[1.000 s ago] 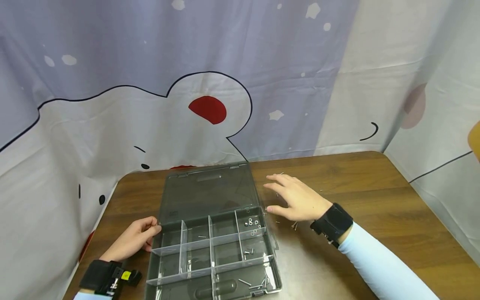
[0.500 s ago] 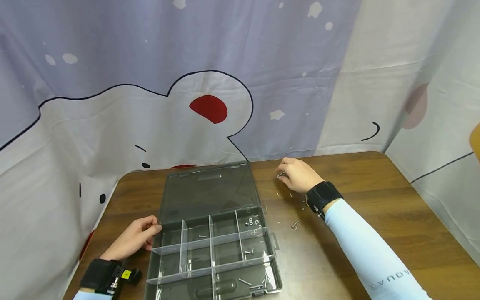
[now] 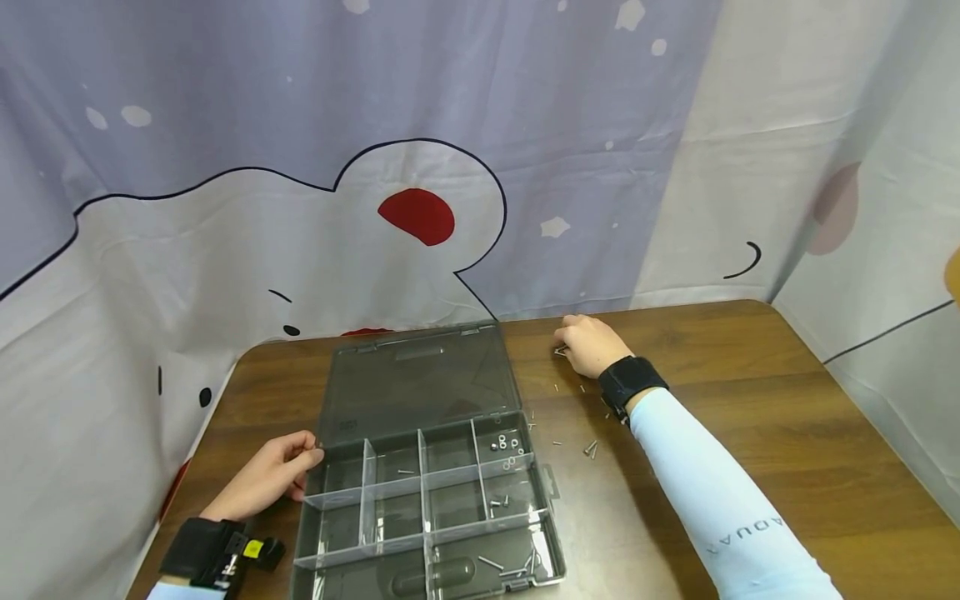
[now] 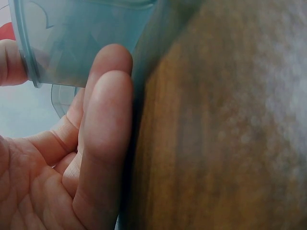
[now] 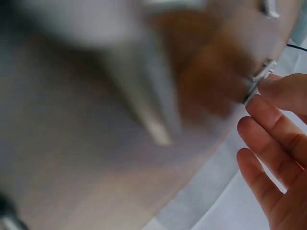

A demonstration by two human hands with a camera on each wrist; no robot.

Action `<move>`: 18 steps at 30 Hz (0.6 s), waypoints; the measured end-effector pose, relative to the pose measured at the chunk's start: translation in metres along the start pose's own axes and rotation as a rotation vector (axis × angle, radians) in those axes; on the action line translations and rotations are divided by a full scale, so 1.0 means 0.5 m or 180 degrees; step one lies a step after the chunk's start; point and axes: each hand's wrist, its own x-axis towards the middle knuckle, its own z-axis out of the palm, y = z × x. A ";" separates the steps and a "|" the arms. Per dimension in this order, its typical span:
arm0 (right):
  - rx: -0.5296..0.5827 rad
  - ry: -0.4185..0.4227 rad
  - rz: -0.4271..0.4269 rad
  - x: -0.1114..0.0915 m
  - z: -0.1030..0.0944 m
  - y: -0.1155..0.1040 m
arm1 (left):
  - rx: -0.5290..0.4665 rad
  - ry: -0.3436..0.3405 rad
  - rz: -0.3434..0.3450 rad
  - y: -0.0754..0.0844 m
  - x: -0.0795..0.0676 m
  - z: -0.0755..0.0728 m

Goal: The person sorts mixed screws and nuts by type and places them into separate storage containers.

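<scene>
A grey see-through compartment box (image 3: 450,505) lies on the table with its lid (image 3: 420,383) folded back. My left hand (image 3: 264,475) holds the box's left wall; in the left wrist view the thumb (image 4: 10,64) is over the rim and the fingers (image 4: 108,110) lie along the outside. Beyond the box, near the table's far edge, my right hand (image 3: 591,343) pinches a small metal screw (image 5: 259,79) between thumb and forefinger. The other fingers of that hand are spread. A second screw (image 5: 269,8) lies farther up in the right wrist view.
Screws (image 3: 512,572), washers (image 3: 502,443) and other small parts sit in some compartments. Several loose screws (image 3: 591,450) and tiny pieces are scattered on the wooden table (image 3: 720,417) right of the box. A patterned curtain (image 3: 300,233) hangs behind the table.
My right hand has moved away from beside the lid toward the table's far edge, and its spread fingers have closed on a screw. The left hand stays at the box.
</scene>
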 end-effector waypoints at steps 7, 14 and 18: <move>-0.0004 0.0030 0.0153 -0.017 -0.005 0.009 | -0.0021 -0.0036 0.0102 0.001 0.001 -0.001; 0.0031 0.0017 0.0203 -0.038 -0.012 0.025 | -0.0090 -0.0057 0.0153 0.004 -0.001 -0.002; 0.0120 -0.0062 0.0274 -0.052 -0.012 0.037 | -0.0100 -0.0058 0.0133 0.005 -0.001 -0.002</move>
